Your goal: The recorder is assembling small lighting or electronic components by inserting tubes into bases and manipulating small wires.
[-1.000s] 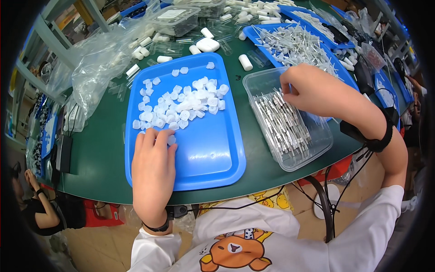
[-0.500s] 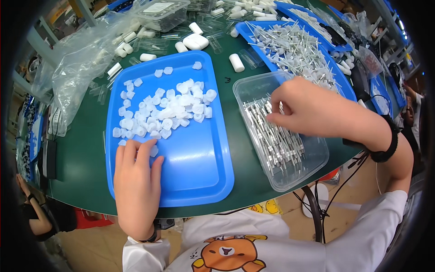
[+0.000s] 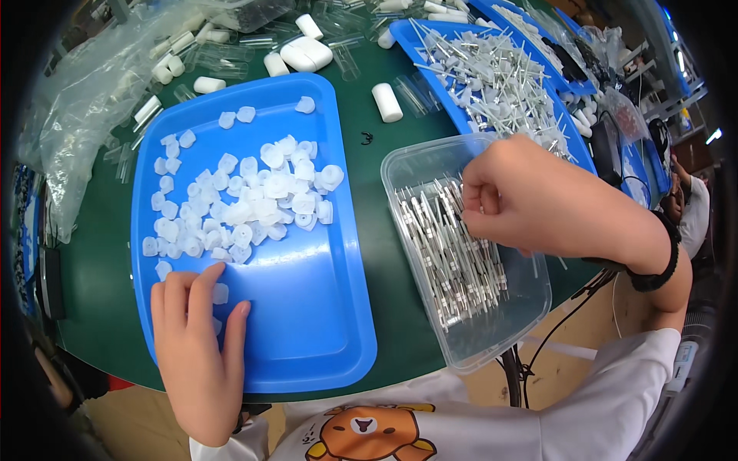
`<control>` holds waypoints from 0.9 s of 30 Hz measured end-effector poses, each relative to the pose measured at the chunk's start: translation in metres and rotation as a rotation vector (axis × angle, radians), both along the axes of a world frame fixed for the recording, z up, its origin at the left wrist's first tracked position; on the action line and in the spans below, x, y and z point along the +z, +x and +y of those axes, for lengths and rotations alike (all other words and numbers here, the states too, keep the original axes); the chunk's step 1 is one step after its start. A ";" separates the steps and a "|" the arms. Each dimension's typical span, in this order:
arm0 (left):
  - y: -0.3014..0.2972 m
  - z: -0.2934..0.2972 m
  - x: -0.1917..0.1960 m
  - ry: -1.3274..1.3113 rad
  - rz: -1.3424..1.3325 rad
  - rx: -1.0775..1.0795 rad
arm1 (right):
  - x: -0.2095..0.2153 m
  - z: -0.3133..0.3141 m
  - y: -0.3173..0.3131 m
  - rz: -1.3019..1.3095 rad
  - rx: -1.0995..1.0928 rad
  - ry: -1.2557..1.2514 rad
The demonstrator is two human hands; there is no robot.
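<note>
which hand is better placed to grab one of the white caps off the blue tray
Left. The left hand already lies on the blue tray, fingers touching the white caps; the right hand is over the clear bin.

The scene is being lit brightly and evenly from above. Soft glare is being thrown off the blue tray and clear bags. Edges are being bent and darkened by fisheye distortion; focus is being kept sharp centrally.

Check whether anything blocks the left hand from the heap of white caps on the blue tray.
Nothing visible does. The left hand lies flat at the near left corner of the blue tray, fingertips on stray white caps; only bare tray and loose caps lie between it and the heap.
</note>
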State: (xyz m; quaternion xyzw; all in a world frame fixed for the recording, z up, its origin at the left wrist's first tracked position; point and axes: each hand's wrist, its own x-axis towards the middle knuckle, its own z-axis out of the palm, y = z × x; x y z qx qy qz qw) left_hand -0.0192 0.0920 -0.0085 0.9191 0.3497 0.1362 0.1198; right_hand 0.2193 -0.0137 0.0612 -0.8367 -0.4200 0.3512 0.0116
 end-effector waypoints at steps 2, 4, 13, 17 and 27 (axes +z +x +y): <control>0.001 0.000 -0.001 -0.016 0.009 0.011 | -0.001 -0.003 0.002 -0.046 0.107 0.043; 0.001 0.000 -0.001 -0.037 0.022 0.022 | -0.004 -0.006 0.006 -0.095 0.250 0.100; 0.002 -0.001 -0.001 -0.054 0.053 0.015 | -0.010 -0.025 0.009 -0.302 0.585 0.084; 0.003 0.000 -0.002 -0.047 0.067 0.008 | -0.012 -0.029 0.003 -0.436 0.733 0.172; 0.005 -0.003 -0.003 -0.025 0.040 -0.009 | -0.012 -0.040 -0.003 -0.188 0.963 0.107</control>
